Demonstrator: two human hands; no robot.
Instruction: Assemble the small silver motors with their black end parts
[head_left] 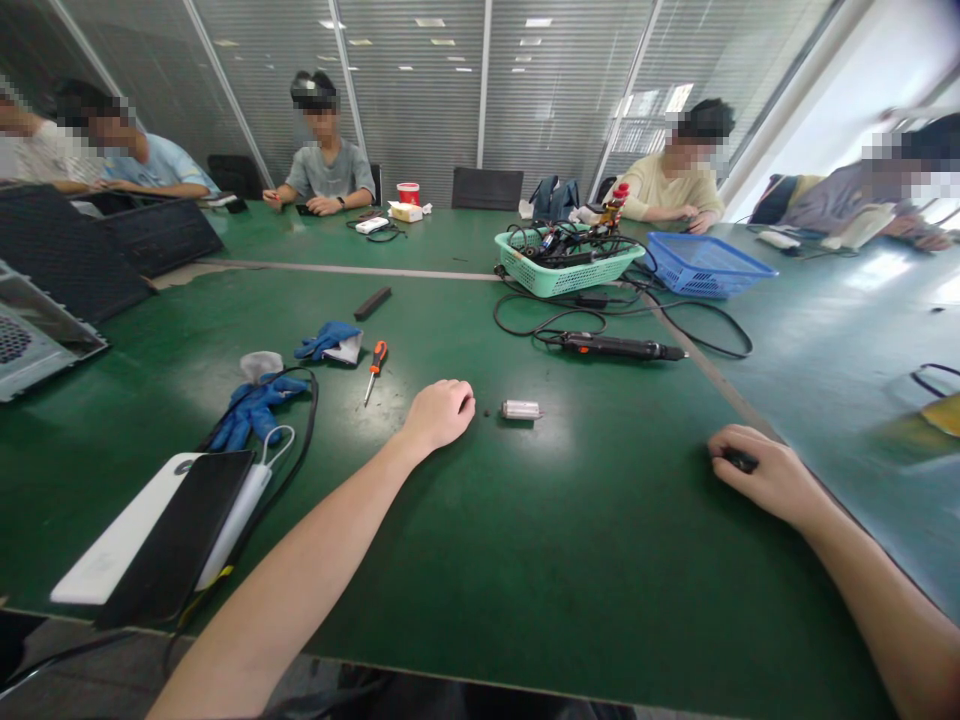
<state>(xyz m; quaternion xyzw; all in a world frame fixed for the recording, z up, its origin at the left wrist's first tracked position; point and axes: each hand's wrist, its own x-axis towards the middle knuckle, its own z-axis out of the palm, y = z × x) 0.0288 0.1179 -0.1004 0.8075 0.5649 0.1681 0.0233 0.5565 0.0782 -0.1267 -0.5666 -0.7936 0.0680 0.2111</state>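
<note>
both hands down on the tabletop, silver cylinder beside the left one

green tabletop (pixel 480 560) carries everything. open computer case (pixel 37 330) sits at the left edge, probably pushed out of the way. green basket (pixel 570 275), full of cables, and blue basket (pixel 705 265) stand toward the far right, likely to keep loose gear together. white power bank (pixel 112 550) with a black phone (pixel 180 540) on top lies at the near left corner. electric screwdriver (pixel 615 347) lies flat on its cord in front of the green basket. blue gloves (pixel 255 410) are dropped left of centre. orange screwdriver (pixel 373 368) lies flat near them. left hand (pixel 439 412), mid-table, is curled in a loose fist with knuckles resting, nothing seen in it. right hand (pixel 765 478), by the right seam, is clenched over a small black part (pixel 741 461), pinning it down. silver cylinder (pixel 521 409) lies on its side just beside the left hand, not touching. no brand or writing readable.
</note>
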